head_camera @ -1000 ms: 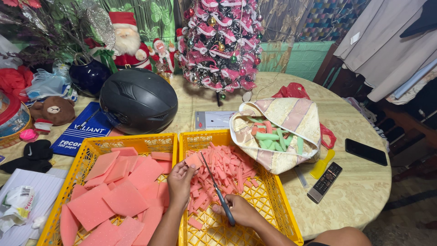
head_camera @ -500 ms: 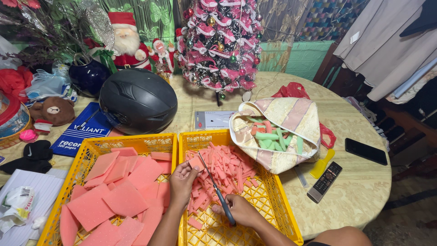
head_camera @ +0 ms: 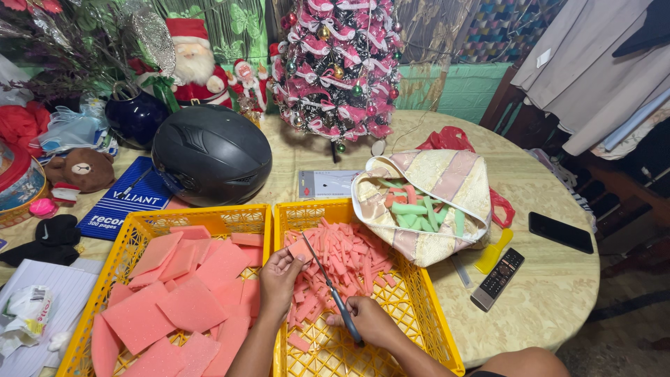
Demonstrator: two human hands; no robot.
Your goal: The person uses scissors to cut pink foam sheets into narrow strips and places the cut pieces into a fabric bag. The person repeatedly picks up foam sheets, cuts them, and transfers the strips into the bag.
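The scissors (head_camera: pixel 328 283) are lying with their long axis running from the handle near the body up and left, tips pointing away toward the foam piece (head_camera: pixel 301 248). The right hand (head_camera: pixel 368 322) is gripping the handle, fingers curled shut around it. The left hand (head_camera: pixel 279 278) is pinching the pink piece at the blades, over the right crate (head_camera: pixel 419 307), which is holding cut pink strips (head_camera: pixel 349 258). The left crate (head_camera: pixel 112 265) is holding larger pink sheets (head_camera: pixel 188 293). Farther off, a cloth bag (head_camera: pixel 433 202) is holding green and pink strips.

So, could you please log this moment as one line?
left hand: holds pink foam piece | right hand: scissors | over right yellow crate
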